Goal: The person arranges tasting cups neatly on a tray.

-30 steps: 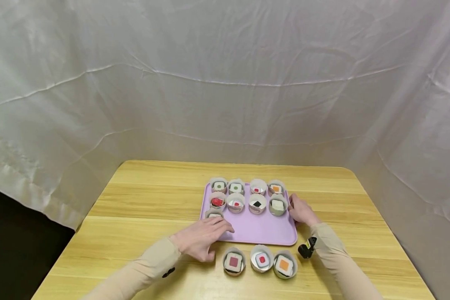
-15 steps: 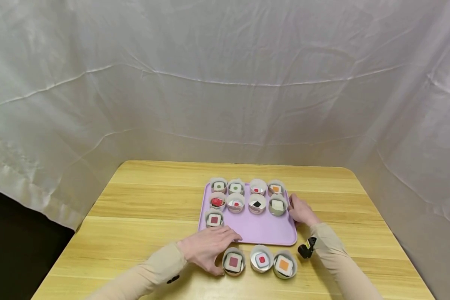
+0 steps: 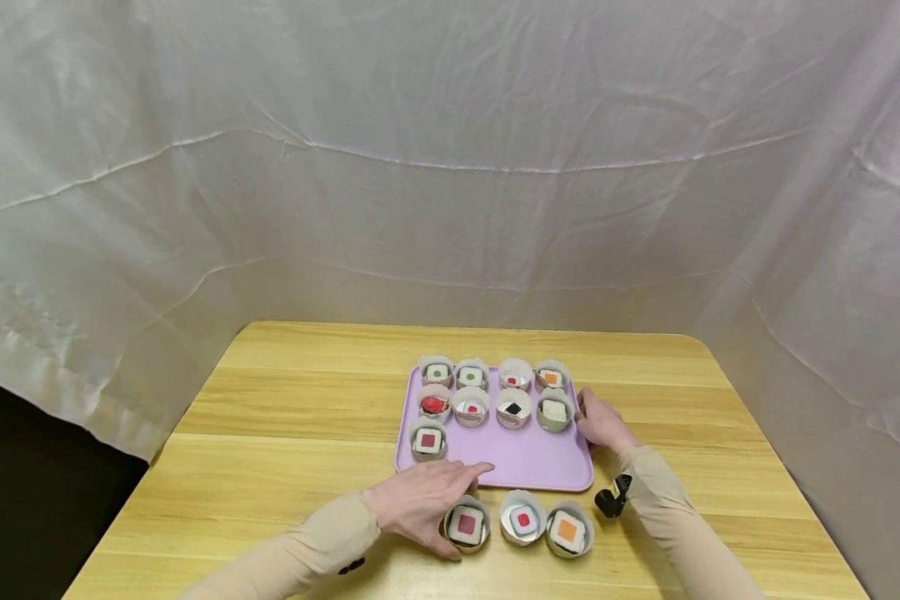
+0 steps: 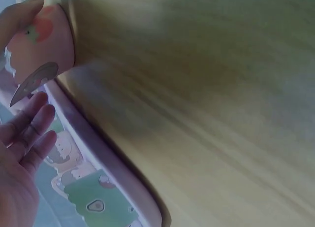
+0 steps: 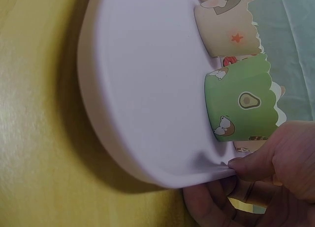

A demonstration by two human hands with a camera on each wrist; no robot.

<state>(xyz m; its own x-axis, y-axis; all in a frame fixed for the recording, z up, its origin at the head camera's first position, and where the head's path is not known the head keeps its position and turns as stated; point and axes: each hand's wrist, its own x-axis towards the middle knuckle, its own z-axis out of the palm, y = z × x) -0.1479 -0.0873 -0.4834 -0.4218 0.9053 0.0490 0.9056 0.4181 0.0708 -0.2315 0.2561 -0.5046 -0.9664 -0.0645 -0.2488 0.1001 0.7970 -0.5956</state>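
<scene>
My left hand (image 3: 423,500) is spread beside a paper baking cup holding a white square piece with a dark-red centre (image 3: 467,526), near the table's front. In the left wrist view the thumb lies against this pink cup (image 4: 54,45), while several fingers (image 4: 37,148) stand apart from it. On the right, my right hand (image 3: 603,421) holds the edge of a lilac tray (image 3: 528,467). The right wrist view shows its thumb over the tray rim (image 5: 170,180) and its fingers beneath. A green avocado-print cup (image 5: 243,101) stands on the tray close to that thumb.
To the right of the left hand's cup stand a cup with a red-centred piece (image 3: 523,520) and one with an orange-centred piece (image 3: 567,530). Several filled cups (image 3: 471,407) form rows on the tray. A pale curtain (image 3: 450,208) hangs behind the wooden table (image 3: 307,392).
My left hand has drawn back off the tray's front-left cup and moved right and nearer, to the dark-red-centred cup on the table. The right hand has stayed on the tray edge.
</scene>
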